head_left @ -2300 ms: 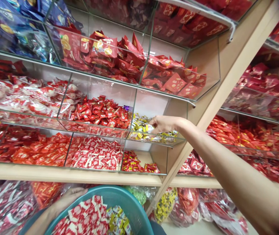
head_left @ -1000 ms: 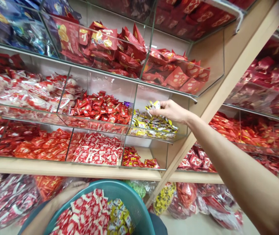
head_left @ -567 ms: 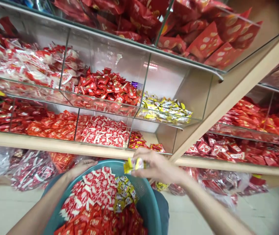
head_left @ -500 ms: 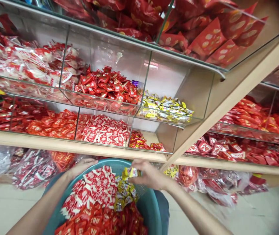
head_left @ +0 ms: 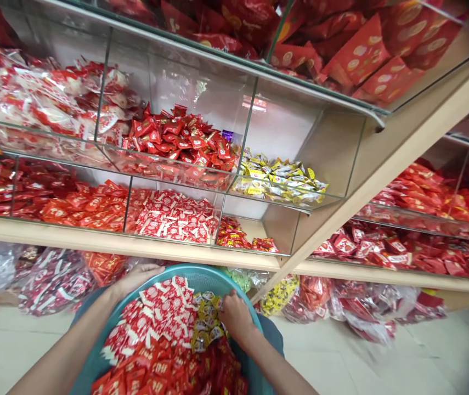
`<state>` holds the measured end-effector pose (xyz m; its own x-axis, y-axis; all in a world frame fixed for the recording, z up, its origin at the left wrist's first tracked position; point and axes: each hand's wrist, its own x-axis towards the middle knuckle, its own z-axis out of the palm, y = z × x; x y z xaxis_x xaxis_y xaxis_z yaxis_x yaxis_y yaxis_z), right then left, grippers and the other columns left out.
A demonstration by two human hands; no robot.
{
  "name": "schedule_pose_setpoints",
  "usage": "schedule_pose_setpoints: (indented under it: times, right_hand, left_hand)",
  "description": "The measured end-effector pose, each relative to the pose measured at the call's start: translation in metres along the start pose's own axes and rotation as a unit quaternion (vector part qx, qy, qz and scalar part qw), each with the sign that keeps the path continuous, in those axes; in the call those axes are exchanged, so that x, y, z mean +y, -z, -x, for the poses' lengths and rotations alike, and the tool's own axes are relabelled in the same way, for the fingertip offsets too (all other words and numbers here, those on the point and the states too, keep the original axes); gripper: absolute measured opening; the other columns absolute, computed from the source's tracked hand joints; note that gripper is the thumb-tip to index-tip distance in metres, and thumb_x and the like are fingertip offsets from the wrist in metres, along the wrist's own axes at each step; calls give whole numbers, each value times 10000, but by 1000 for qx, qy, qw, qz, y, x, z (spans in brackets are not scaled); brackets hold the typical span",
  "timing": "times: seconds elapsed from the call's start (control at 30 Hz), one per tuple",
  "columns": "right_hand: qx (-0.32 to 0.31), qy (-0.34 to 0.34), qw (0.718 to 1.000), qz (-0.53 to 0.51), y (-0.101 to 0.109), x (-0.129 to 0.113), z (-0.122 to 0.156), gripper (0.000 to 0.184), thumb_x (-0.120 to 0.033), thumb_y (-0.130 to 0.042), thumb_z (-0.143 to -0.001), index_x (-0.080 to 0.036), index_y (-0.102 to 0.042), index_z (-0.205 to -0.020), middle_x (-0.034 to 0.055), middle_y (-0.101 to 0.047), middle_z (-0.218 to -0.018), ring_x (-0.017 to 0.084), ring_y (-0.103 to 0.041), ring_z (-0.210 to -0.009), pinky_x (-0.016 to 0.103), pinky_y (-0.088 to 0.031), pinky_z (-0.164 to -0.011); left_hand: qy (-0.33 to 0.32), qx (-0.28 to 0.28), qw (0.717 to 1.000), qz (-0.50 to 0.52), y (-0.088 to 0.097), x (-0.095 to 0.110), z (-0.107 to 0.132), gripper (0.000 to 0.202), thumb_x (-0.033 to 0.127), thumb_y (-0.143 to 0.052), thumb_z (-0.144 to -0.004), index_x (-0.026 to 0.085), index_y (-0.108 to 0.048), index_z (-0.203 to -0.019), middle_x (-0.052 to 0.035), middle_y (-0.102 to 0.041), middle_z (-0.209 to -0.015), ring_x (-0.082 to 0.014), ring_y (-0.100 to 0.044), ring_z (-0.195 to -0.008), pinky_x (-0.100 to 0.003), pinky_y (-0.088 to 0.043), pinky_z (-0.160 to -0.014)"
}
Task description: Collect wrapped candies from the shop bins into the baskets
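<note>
A teal plastic basket point(head_left: 254, 378) sits low in front of me, tilted toward me. My left hand point(head_left: 137, 280) grips its far left rim. Inside, red-and-white wrapped candies point(head_left: 158, 315) fill the upper left, red packets point(head_left: 147, 370) lie along the bottom, and darker red packets point(head_left: 218, 367) sit at lower right. A small group of yellow wrapped candies point(head_left: 207, 321) lies between them. My right hand point(head_left: 236, 318) is curled closed inside the basket, touching the right side of the yellow candies; its fingertips are hidden, so anything in them does not show.
Shelves with clear dividers hold red candies point(head_left: 180, 137), yellow candies point(head_left: 279, 178) and red-and-white candies point(head_left: 176, 216). A wooden shelf edge point(head_left: 73, 240) runs just beyond the basket, meeting a slanting post point(head_left: 341, 219). Plastic bags of candy point(head_left: 361, 307) lie on the tiled floor point(head_left: 328, 362).
My right hand, earlier holding yellow candies above the basket's far right side, has moved down into the basket and curled closed. My left hand stays on the rim.
</note>
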<state>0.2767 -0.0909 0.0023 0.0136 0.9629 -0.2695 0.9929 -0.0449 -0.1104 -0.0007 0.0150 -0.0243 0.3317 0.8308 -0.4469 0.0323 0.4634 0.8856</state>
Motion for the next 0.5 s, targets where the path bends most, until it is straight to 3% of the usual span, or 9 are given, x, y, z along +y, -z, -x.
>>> schedule_pose_setpoints:
  times: [0.23, 0.4, 0.5]
  right_hand:
    - [6, -22, 1000, -6, -18, -5, -7, 260, -73, -432, -748, -109, -640, -900, 162, -631, -937, 258, -642, -841, 334, -507, -689]
    - [51, -26, 998, 10, -20, -6, -6, 257, -130, -457, -782, -84, -573, -1006, 161, -633, -881, 262, -652, -777, 336, -514, -632]
    - [89, -25, 995, 48, -22, -6, -4, 235, -114, -394, -815, -108, -574, -965, 146, -618, -878, 246, -658, -691, 334, -515, -559]
  left_hand:
    - [-6, 7, 1000, -3, 0, 2, 3, 327, 444, -734, -599, 157, -677, -744, -15, -727, -661, -165, -647, -570, -238, -497, -565]
    - [-5, 9, 1000, -14, -1, 3, 2, 336, 448, -732, -598, 157, -683, -757, -12, -727, -666, -169, -651, -585, -241, -499, -576]
    - [-8, 7, 1000, -16, -1, 4, 3, 341, 450, -732, -595, 159, -686, -768, -11, -729, -676, -170, -652, -597, -239, -498, -581]
